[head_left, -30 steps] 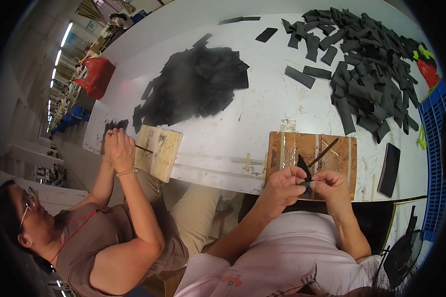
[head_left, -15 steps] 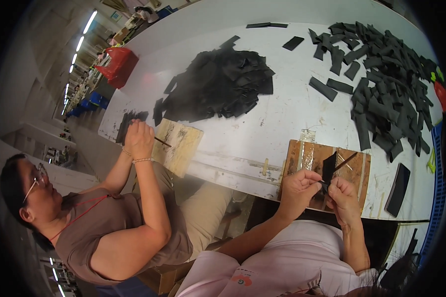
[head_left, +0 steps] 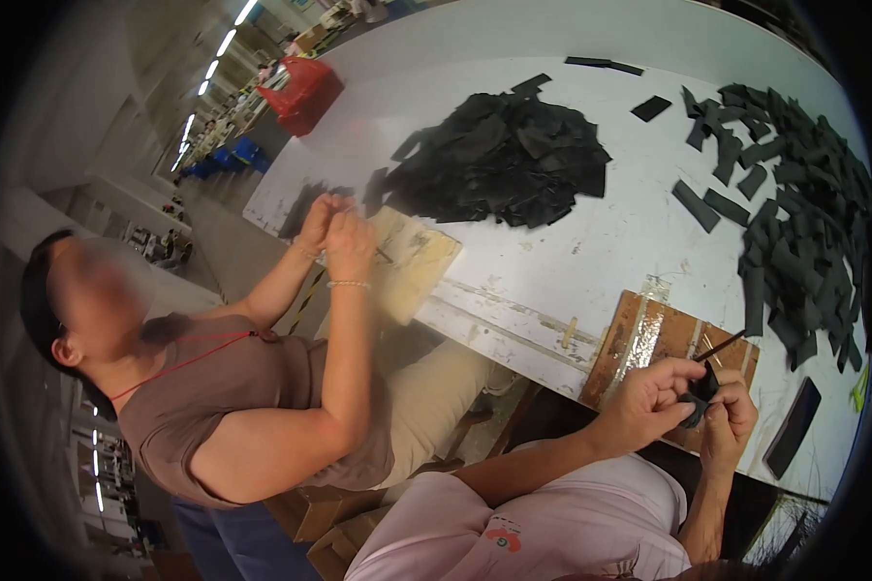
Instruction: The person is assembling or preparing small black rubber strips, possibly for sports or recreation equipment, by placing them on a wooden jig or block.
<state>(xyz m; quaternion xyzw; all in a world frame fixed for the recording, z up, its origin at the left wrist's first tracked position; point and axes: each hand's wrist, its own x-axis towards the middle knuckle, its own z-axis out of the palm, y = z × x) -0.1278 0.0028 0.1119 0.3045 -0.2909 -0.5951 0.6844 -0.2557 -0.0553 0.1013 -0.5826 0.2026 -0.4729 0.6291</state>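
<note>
Both my hands work close together over the near edge of a brown wooden board (head_left: 607, 360). A small black fabric piece (head_left: 696, 397) is pinched between them, bent or folded, with one pointed part standing up. My left hand (head_left: 652, 402) grips it from the left, fingers curled. My right hand (head_left: 729, 418) holds its right side between thumb and fingers. A thin dark rod (head_left: 722, 347) slants up just beyond my fingers; its lower end is hidden by them, so whether I touch it is unclear.
Black fabric pieces form a flat pile (head_left: 504, 160) mid-table and a loose heap (head_left: 804, 213) at right. A dark phone-like slab (head_left: 793, 428) lies right of the board. At left a co-worker (head_left: 262, 387) sits by a pale board (head_left: 421, 254). A red bag (head_left: 300, 95) stands behind.
The view has swung, shifting the scene rightward. The black piece, stretched upright between my fingers before, is now bunched lower in them. My left fingers have moved up towards the rod.
</note>
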